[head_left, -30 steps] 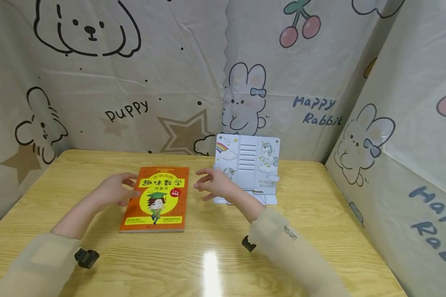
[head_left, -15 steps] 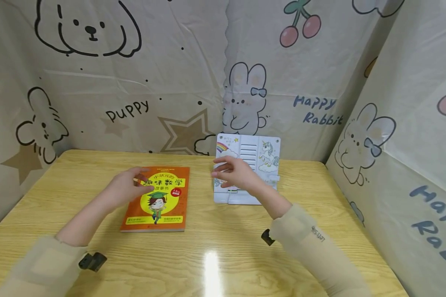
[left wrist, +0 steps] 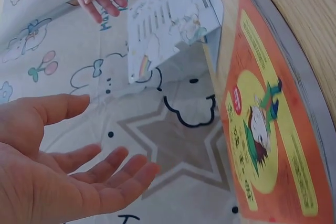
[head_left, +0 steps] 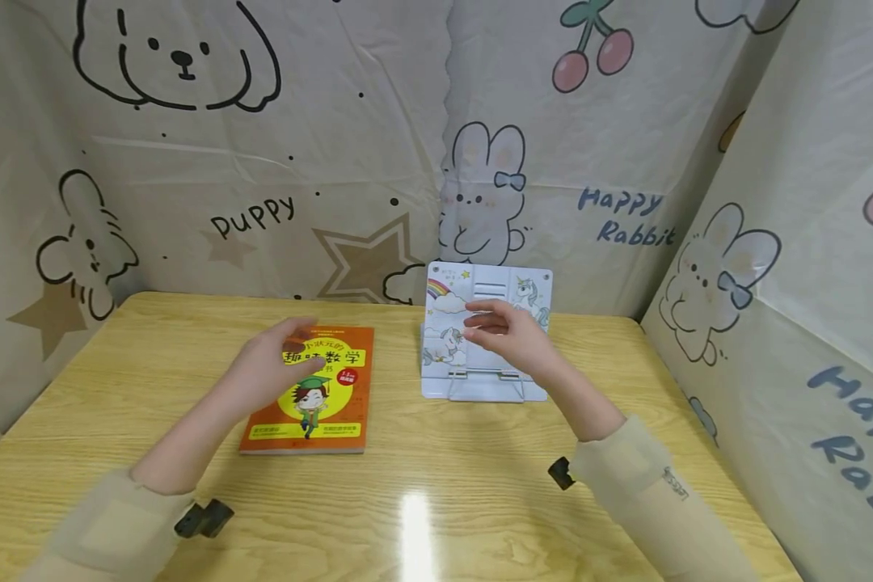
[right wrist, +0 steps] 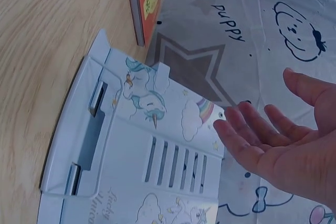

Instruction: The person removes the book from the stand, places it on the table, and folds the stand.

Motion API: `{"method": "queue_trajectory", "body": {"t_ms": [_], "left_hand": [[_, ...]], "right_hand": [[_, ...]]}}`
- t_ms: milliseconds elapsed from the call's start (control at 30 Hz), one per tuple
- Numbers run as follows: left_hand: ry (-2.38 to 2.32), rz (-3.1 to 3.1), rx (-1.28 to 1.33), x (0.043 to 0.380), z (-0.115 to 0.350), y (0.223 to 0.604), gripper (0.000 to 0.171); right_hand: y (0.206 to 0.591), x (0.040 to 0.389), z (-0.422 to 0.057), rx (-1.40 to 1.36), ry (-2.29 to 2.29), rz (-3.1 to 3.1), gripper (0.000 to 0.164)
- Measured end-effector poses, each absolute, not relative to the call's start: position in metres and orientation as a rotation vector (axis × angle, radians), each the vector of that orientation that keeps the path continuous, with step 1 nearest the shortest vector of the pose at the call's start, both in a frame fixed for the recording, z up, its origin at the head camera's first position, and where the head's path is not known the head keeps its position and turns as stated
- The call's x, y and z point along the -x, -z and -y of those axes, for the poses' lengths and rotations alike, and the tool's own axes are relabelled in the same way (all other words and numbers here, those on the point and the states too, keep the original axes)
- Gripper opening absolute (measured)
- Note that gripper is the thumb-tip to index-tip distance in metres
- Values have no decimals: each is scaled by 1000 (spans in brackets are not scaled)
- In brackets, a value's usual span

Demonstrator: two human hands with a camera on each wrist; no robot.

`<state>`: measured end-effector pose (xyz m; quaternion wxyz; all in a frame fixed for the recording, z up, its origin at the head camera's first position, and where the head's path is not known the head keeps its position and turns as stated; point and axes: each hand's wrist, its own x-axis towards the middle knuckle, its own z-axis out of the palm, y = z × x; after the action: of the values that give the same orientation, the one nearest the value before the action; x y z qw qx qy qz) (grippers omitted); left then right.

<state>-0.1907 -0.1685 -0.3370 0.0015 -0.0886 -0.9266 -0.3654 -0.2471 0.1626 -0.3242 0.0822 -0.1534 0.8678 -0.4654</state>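
Note:
An orange and yellow children's math storybook (head_left: pixel 335 424) lies flat on the table, left of centre. My left hand (head_left: pixel 265 368) hovers above its upper left part, fingers relaxed and apart, covering some of the title. In the left wrist view that palm (left wrist: pixel 68 177) holds nothing, and the book (left wrist: pixel 273 145) is off to its right. Behind and to the right stands a white folding book stand (head_left: pixel 444 315) printed with unicorns, a rainbow and clouds. In front of it my right hand (head_left: pixel 516 339) hangs in the air with loose fingers; the right wrist view shows nothing in that hand.
The wooden table (head_left: pixel 407 469) ends at the back against a printed cloth (head_left: pixel 364 162), which also covers both sides. Wire clips (head_left: pixel 509 375) sit on the stand's lower ledge. A small black device (head_left: pixel 204 517) is on the left cuff.
My left hand has moved right, from the book's left edge to over it. My right hand has moved right, away from the book, and now overlaps the stand. Book and stand stay put.

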Motion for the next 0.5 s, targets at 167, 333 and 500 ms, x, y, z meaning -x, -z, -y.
{"method": "queue_trajectory", "body": {"t_ms": [167,333,500], "left_hand": [[1248,2818,253,191,158,337,70],[1368,2732,225,192,148,341,73],[1439,2686,224,195,138,349,75]], "right_hand": [[324,244,-177,411,1463,-2630,45],[324,241,-191,345,1549,-2639,50],[331,241,-204,273,1628,-2661,55]]}}
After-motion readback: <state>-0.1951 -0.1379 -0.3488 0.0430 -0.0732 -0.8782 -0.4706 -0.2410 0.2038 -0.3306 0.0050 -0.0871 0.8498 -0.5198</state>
